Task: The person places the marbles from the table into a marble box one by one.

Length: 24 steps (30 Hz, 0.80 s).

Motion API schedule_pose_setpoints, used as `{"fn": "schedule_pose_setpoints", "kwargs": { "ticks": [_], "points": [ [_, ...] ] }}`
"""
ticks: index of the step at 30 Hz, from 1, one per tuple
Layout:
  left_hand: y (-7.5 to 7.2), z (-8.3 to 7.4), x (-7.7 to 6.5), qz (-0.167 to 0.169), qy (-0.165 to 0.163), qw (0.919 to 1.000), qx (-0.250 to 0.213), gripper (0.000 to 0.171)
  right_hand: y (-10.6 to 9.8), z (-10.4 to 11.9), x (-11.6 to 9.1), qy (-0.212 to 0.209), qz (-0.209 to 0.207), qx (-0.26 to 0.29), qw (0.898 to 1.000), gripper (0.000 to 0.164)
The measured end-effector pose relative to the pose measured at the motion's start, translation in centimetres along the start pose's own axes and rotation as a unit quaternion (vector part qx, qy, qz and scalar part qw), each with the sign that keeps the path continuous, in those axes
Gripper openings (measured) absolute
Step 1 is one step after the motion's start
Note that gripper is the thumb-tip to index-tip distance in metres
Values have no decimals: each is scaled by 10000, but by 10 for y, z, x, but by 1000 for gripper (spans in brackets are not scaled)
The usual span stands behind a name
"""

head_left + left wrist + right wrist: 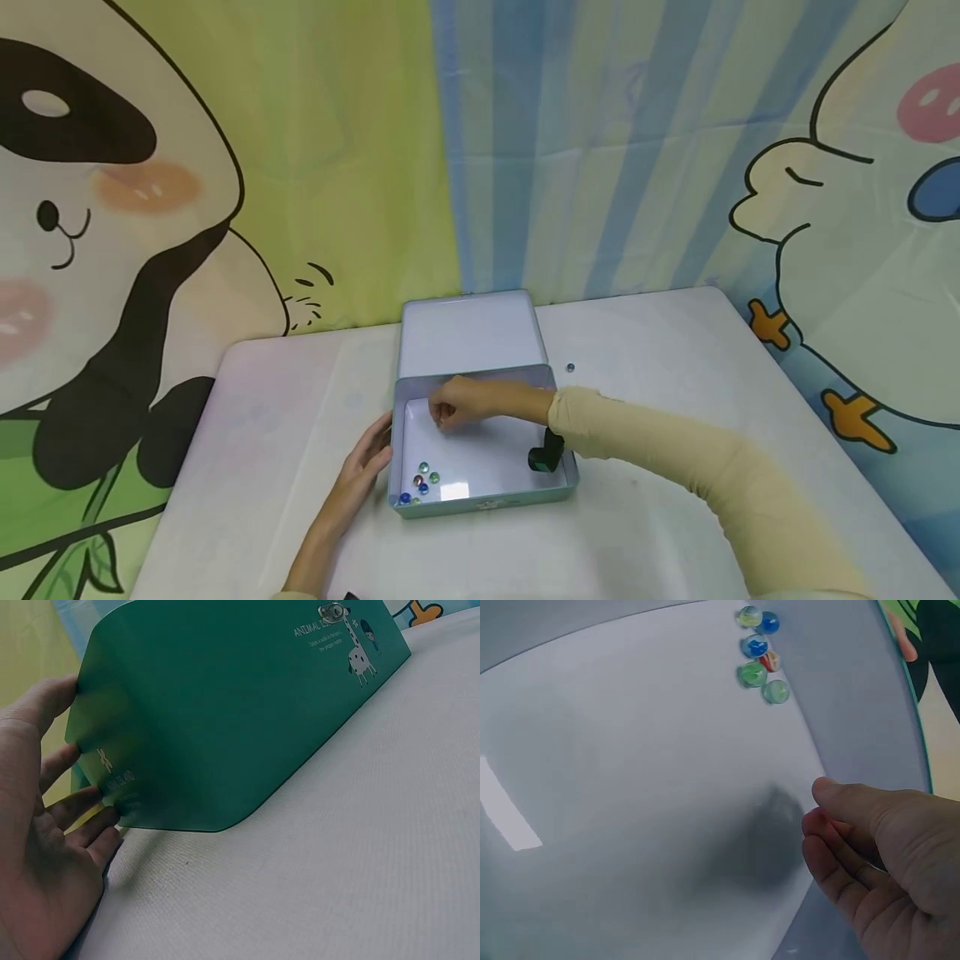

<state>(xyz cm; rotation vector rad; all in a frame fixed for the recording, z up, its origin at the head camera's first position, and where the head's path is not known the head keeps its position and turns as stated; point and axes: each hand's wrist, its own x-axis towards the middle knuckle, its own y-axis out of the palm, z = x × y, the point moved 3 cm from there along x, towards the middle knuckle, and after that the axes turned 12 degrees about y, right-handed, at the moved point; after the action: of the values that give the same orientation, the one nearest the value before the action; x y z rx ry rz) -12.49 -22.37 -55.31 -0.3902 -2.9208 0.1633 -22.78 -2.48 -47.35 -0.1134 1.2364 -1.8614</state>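
A green tin box (202, 727) with a giraffe print has its lid (472, 333) raised at the back. In the head view my left hand (360, 467) rests its spread fingertips against the box's left side. My right hand (461, 402) is inside the box near the far left, thumb and fingers curled close together; I cannot tell whether something sits between the tips. Several glass marbles (753, 673) lie on the pale box floor (630, 750), bunched at the near left corner. They are blue, green, clear and red-streaked.
One lone marble (570, 367) lies on the white table (660, 350) to the right of the lid. A black device (546, 454) on my right wrist hangs over the box's right part. Patterned curtains (360, 167) stand behind the table.
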Motion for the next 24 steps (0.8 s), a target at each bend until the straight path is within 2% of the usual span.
{"fn": "schedule_pose_setpoints", "kwargs": {
  "ticks": [9,17,21,24],
  "points": [
    [0,0,0,32,-7,10000,27,54,15,3,10,-53,22,-126,9999,10],
    [-1,0,0,13,31,10000,41,53,17,1,10,-91,-72,-43,9999,10],
    [0,0,0,26,25,10000,5,53,16,2,5,-124,-142,-147,9997,17],
    [0,1,-1,6,9,10000,11,53,8,3,-8,-177,-219,-77,9996,28]
  ]
}}
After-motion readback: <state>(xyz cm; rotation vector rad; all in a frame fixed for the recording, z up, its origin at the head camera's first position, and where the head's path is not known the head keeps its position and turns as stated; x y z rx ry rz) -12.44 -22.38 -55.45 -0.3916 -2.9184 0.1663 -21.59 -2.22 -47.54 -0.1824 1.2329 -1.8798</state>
